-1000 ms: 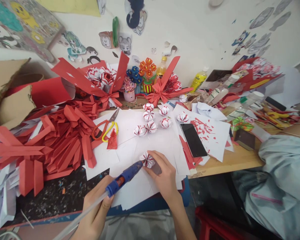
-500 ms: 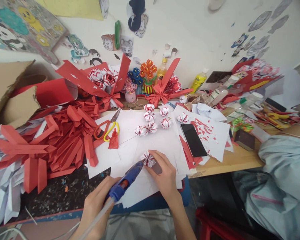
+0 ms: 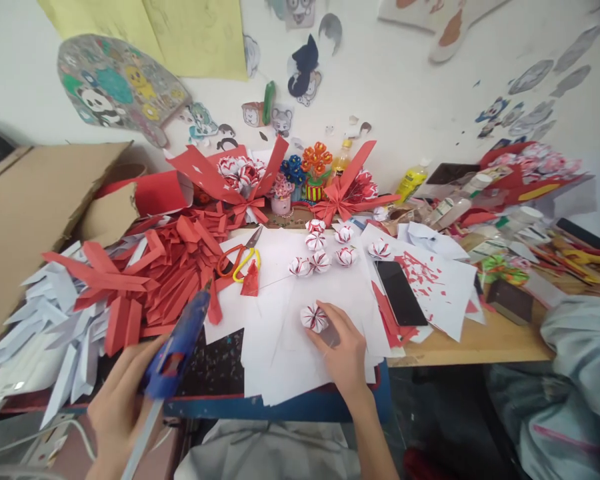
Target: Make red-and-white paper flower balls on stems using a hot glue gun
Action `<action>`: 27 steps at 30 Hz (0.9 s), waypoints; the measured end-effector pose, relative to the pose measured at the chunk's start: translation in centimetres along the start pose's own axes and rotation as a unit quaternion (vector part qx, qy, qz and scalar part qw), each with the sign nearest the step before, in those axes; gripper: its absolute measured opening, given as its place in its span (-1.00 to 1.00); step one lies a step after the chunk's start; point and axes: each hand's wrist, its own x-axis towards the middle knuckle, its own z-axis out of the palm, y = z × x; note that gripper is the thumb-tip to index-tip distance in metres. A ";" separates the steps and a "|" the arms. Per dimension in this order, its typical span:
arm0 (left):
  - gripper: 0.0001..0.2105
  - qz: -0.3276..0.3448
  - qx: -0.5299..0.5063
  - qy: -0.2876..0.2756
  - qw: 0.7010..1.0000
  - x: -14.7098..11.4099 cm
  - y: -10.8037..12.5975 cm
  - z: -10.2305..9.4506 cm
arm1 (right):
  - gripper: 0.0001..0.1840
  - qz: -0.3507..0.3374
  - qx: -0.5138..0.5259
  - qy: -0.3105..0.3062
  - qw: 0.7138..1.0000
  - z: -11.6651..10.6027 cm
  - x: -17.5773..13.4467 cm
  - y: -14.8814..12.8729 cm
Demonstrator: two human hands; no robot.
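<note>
My left hand (image 3: 123, 400) is wrapped round a blue hot glue gun (image 3: 177, 347), with a whitish glue stick (image 3: 145, 437) running out of its rear. The gun's nozzle points up over the red folded strips, apart from the papers. Between the thumb and fingers of my right hand (image 3: 344, 343) is a red-and-white folded paper ball (image 3: 313, 318), held just over the white sheets (image 3: 280, 360). Beyond it lie several similar paper balls (image 3: 320, 261). Scissors (image 3: 245, 257) with orange and yellow handles rest left of them, beside a small red paper piece (image 3: 251, 280).
Red folded paper strips (image 3: 175, 280) and white ones (image 3: 75, 353) heap up at left, near cardboard (image 3: 40, 200). A phone (image 3: 400, 293) lies to the right by red scraps. Paper bouquets (image 3: 240, 173) stand along the wall. Another person's sleeve (image 3: 580, 360) is at far right.
The glue gun in my left hand has moved left, away from the paper ball. My right hand still holds the ball. The camera view has shifted, showing more of the left side.
</note>
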 end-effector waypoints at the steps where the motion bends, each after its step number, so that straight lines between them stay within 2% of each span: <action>1: -0.66 0.012 0.036 -0.004 0.999 0.9 -0.6 0.2 | -0.57 -0.002 -0.001 0.001 1.000 0.0 0.0 0.0; 6: -0.63 0.116 0.184 -0.063 0.974 4.2 -2.5 3.0 | -0.57 -0.008 -0.005 0.006 1.000 0.1 0.0 0.1; 11: -0.63 0.185 0.226 -0.107 0.950 4.8 -2.8 5.1 | -0.57 -0.010 -0.007 0.009 1.000 0.1 0.0 0.0; 21: -0.63 0.187 0.274 -0.123 0.935 6.6 -2.1 6.6 | -0.56 0.005 -0.018 -0.007 1.000 0.1 -0.1 0.0; 27: -0.62 0.168 0.296 -0.152 0.928 7.3 -2.1 6.2 | -0.56 0.013 -0.010 -0.004 1.000 0.1 0.1 -0.2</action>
